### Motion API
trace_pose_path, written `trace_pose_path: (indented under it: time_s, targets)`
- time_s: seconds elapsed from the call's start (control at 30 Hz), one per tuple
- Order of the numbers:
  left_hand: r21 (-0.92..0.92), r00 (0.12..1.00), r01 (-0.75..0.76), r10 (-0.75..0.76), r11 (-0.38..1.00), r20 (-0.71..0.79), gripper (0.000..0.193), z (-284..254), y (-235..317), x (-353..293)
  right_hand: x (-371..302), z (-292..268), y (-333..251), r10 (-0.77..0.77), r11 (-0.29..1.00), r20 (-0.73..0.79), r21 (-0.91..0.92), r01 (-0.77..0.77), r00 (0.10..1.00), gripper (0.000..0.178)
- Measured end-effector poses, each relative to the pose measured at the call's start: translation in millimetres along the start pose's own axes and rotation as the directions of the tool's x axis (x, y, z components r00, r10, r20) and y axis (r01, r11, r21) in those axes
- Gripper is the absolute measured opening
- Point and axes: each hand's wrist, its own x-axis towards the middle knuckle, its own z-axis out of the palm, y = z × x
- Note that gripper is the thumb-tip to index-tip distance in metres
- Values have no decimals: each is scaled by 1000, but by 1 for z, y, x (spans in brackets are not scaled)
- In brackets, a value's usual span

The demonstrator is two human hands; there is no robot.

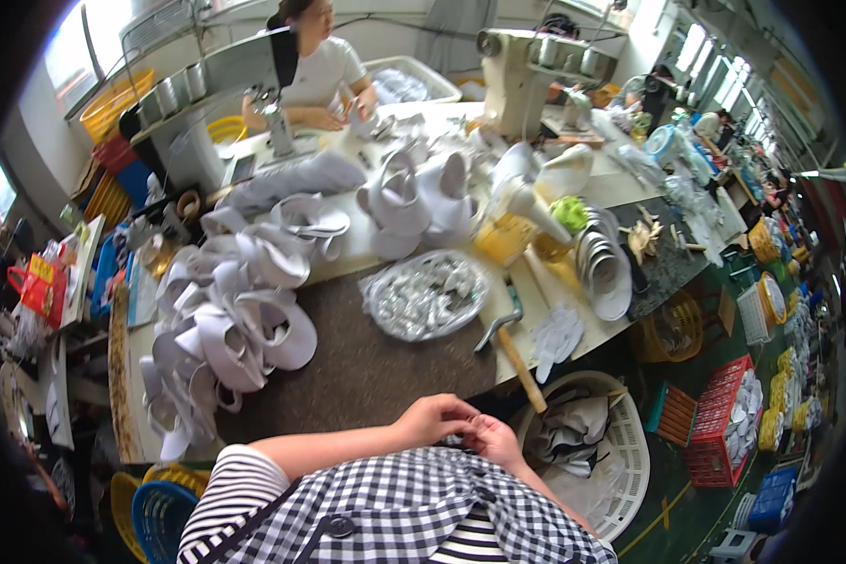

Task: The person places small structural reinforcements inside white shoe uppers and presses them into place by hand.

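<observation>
My left hand (430, 419) and my right hand (494, 440) meet in front of my checked apron, just off the table's near edge. The fingers of both are curled and pinched together at the tips. Whatever they hold, if anything, is too small or hidden to make out. Beyond them lies a dark brown work mat (376, 368). On its far side sits a clear plastic bag (426, 293) of shiny silvery pieces. A hammer (517, 365) with a wooden handle rests by the mat's right edge, its handle pointing toward me. White shoe uppers (235, 350) are heaped at the left.
A white glove (558, 336) and nested white curved pieces (603, 273) lie at the right. A yellowish glue pot (504, 237) stands behind the hammer. A white basket (634, 451) holding dark and white material stands on the floor. Sewing machines and a seated co-worker (320, 80) are across the table.
</observation>
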Motion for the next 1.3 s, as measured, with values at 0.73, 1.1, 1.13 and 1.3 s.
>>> trace_pose_path:
  time_s: [0.73,1.1,1.13,1.3]
  targets:
    - [313,941,-200,271,928,-202,14,-13,18,59,74,-23,-101,246,945,328,-289,-152,912,21]
    - [-28,944,-76,64,997,-323,10,-30,7,73,122,-11,-118,403,909,460,-303,-286,791,19]
    - [-35,942,-77,61,996,-330,10,-30,5,73,123,-10,-121,440,893,441,-308,-329,782,18]
    - [-33,956,-48,36,998,-292,10,-38,1,78,134,-16,-122,497,866,435,-304,-397,751,19]
